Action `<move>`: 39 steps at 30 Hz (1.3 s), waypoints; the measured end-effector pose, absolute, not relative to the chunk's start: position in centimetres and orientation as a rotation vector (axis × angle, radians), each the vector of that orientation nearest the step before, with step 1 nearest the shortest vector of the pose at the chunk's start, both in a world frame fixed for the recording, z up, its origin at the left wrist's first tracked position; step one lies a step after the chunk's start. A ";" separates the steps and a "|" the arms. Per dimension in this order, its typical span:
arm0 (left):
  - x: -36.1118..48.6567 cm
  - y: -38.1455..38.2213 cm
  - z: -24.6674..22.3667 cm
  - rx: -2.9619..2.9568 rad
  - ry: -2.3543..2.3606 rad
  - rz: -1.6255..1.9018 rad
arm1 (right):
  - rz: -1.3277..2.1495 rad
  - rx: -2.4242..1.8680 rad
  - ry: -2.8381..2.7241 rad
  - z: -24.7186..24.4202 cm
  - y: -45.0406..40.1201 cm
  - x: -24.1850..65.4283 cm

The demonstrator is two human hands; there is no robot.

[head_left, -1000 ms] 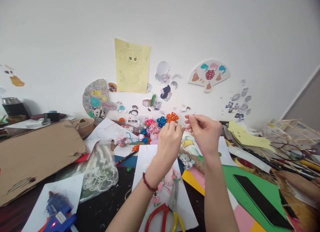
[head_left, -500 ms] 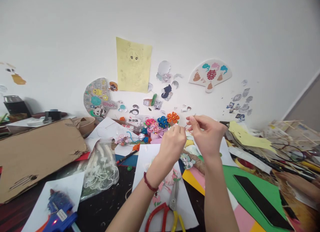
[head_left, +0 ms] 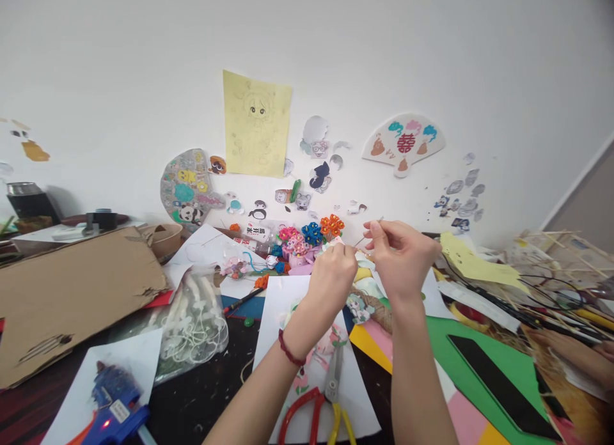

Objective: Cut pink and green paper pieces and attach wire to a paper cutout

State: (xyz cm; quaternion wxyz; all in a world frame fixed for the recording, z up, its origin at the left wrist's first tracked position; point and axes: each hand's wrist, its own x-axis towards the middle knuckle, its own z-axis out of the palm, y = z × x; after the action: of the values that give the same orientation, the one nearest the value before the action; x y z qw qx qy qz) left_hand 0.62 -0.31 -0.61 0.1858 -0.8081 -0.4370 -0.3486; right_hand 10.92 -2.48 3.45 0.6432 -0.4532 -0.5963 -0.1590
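Note:
Both of my hands are raised side by side above the middle of the cluttered desk. My left hand [head_left: 333,271], with a dark red bracelet on the wrist, is closed, knuckles up; its own fingers hide what it holds. A little to the right, my right hand [head_left: 403,256] pinches a thin, needle-like piece [head_left: 362,241] between thumb and fingers. That piece slants down toward my left hand, and its kind is too small to make out. Below my forearms, scissors [head_left: 330,387] with red and yellow handles lie on a white sheet [head_left: 275,304] with pink flower shapes.
A blue glue gun [head_left: 115,413] with a lit red light lies at front left, near cardboard [head_left: 71,298] and a bag of white cords [head_left: 194,323]. Colourful flowers [head_left: 311,235] stand behind my hands. On the right are green sheets [head_left: 441,336], a black phone-like slab [head_left: 503,387] and another person's hand [head_left: 575,355].
My right hand has shifted slightly to the right, widening the gap between the hands. My left hand has hardly moved.

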 end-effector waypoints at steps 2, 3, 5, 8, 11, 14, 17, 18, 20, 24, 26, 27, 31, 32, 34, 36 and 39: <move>0.5 -0.3 -0.6 -2.299 -1.226 -0.947 | -0.378 -1.033 -1.363 3.4 -2.4 10.8; 0.5 -0.4 -0.5 -2.303 -1.222 -0.936 | -0.386 -1.032 -1.365 3.4 -2.4 10.8; 0.5 -0.3 -0.6 -2.303 -1.212 -0.922 | -0.391 -1.031 -1.365 3.4 -2.4 10.7; 0.4 -0.3 -0.6 -2.292 -1.199 -0.916 | -0.385 -1.029 -1.360 3.4 -2.5 10.6; 0.5 -0.2 -0.7 -2.283 -1.189 -0.945 | -0.389 -1.026 -1.361 3.5 -2.6 10.6; 0.6 -0.2 -0.8 -2.289 -1.217 -0.953 | -0.391 -1.026 -1.360 3.4 -2.5 10.7; 0.7 -0.1 -0.8 -2.311 -1.264 -0.919 | -0.392 -1.026 -1.345 3.4 -2.4 10.8; 0.7 -0.1 -0.8 -2.317 -1.271 -0.912 | -0.391 -1.026 -1.342 3.4 -2.4 10.8; 0.7 -0.2 -0.8 -2.326 -1.271 -0.907 | -0.389 -1.026 -1.340 3.4 -2.4 10.8; 0.7 -0.3 -0.7 -2.346 -1.305 -0.891 | -0.397 -1.027 -1.337 3.4 -2.4 10.7; 0.8 -0.3 -0.6 -2.354 -1.315 -0.880 | -0.400 -1.027 -1.341 3.4 -2.5 10.6; 0.8 -0.3 -0.6 -2.356 -1.313 -0.876 | -0.401 -1.027 -1.342 3.4 -2.5 10.6; 0.7 -0.2 -0.5 -2.362 -1.300 -0.863 | -0.413 -1.020 -1.339 3.4 -2.4 10.5; 0.7 -0.2 -0.5 -2.364 -1.296 -0.861 | -0.416 -1.017 -1.336 3.4 -2.4 10.5; 0.6 -0.2 -0.5 -2.368 -1.289 -0.855 | -0.415 -1.015 -1.334 3.3 -2.4 10.6; 0.7 -0.2 -0.5 -2.368 -1.288 -0.849 | -0.402 -1.017 -1.331 3.3 -2.4 10.8; 0.8 -0.2 -0.5 -2.360 -1.296 -0.846 | -0.382 -1.011 -1.330 3.3 -2.4 10.8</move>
State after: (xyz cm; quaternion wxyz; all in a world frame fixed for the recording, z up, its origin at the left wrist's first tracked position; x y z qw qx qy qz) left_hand 0.77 -0.20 -0.51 0.1590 -0.8255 -0.4535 -0.2960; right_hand 10.82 -2.37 3.32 0.6547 -0.4460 -0.5866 -0.1684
